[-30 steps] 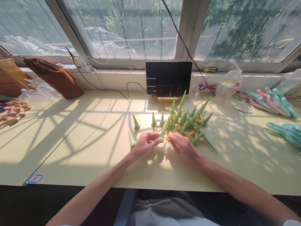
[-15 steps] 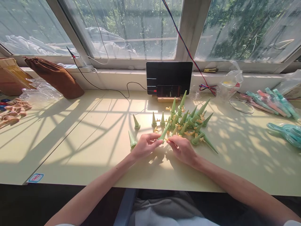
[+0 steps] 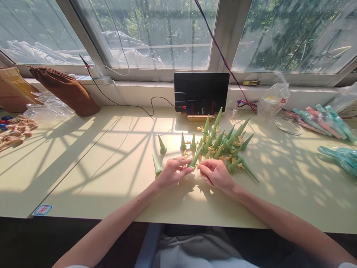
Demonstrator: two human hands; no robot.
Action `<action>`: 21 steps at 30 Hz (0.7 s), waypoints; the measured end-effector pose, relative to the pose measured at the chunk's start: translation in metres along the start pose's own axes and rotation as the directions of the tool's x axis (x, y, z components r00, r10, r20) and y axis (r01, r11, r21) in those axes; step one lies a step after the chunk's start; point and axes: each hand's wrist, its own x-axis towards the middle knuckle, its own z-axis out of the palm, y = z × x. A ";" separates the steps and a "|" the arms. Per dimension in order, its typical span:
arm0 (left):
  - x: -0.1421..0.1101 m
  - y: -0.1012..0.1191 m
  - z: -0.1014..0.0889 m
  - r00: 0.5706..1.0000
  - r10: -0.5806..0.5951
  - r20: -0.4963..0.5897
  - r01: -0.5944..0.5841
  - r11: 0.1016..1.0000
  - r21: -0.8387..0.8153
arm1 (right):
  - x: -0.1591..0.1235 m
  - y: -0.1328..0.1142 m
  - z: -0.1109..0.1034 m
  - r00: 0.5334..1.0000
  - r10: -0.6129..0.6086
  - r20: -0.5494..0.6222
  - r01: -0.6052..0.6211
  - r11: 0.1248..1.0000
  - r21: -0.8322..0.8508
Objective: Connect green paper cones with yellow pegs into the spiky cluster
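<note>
A pointed green cone (image 3: pixel 196 156) leans up to the right, gripped near its wide base by the thumb and fingers of my left hand (image 3: pixel 173 172). Beside that base, my right hand (image 3: pixel 216 173) is pinched on a small yellow piece, mostly covered by the fingertips. Just behind my hands lies a pile of green cones (image 3: pixel 235 130), several with small yellow pieces sticking out. To the left, one cone (image 3: pixel 162 144) stands upright by itself, and another cone (image 3: pixel 156 166) stands close behind my left wrist.
A tablet (image 3: pixel 202 87) and a phone (image 3: pixel 200 107) lean on a wooden stand at the back. Brown pouch (image 3: pixel 65 93), clear plastic and wooden pieces (image 3: pixel 16 134) lie left. Teal and pink wrapped items (image 3: pixel 327 121) and a teal bundle (image 3: pixel 341 158) lie right.
My right hand has turned slightly at the cone's base, its lower fingers shifting. The left hand and its cone stay nearly still. The whole view has shifted very slightly.
</note>
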 end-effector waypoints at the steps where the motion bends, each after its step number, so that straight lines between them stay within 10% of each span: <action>1: 0.000 -0.001 0.000 1.000 0.007 -0.001 -0.007 1.000 0.002 | 0.000 -0.001 0.000 1.000 0.027 0.010 -0.027 0.999 0.026; 21: 0.001 -0.003 0.000 0.999 0.003 -0.052 0.000 0.998 0.061 | 0.006 0.000 -0.002 0.951 0.211 0.225 -0.294 0.842 0.452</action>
